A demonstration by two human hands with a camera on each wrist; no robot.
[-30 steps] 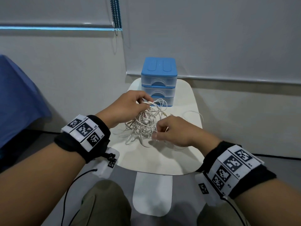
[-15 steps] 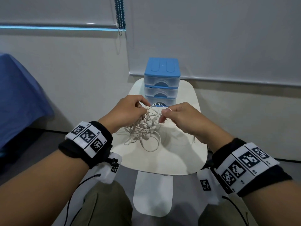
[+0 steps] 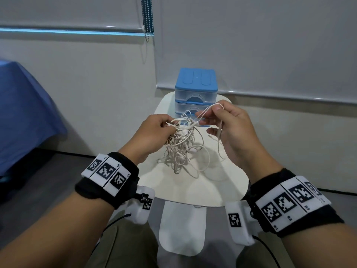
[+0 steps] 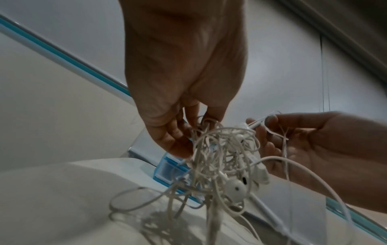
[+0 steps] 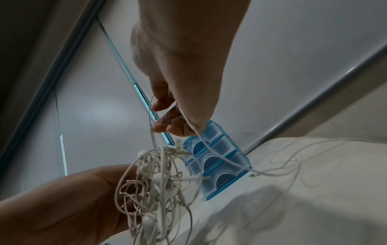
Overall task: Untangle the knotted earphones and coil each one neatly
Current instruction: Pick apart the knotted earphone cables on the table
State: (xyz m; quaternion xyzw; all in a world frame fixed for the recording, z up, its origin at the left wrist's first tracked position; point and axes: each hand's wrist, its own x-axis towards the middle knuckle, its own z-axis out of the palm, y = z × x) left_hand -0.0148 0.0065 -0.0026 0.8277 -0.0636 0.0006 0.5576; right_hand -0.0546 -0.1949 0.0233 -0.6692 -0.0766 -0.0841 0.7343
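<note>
1. I see the tangled earphones (image 3: 180, 144) held up over the middle of the white table (image 3: 222, 192), the lowest loops trailing down to its top.
2. My left hand (image 3: 152, 132) grips the top of the tangle, fingers curled into the cords; the left wrist view shows the fingertips (image 4: 178, 145) buried among the loops.
3. My right hand (image 3: 231, 128) pinches one cord (image 3: 207, 111) between thumb and forefinger, drawn up and away from the bundle, just beside the left hand.
4. That cord runs over the fingers and falls behind the right palm to the table.
5. An earbud (image 4: 235, 188) hangs in the knot.
6. The blue drawer box (image 3: 196, 84) stands at the table's far edge, behind both hands.
</note>
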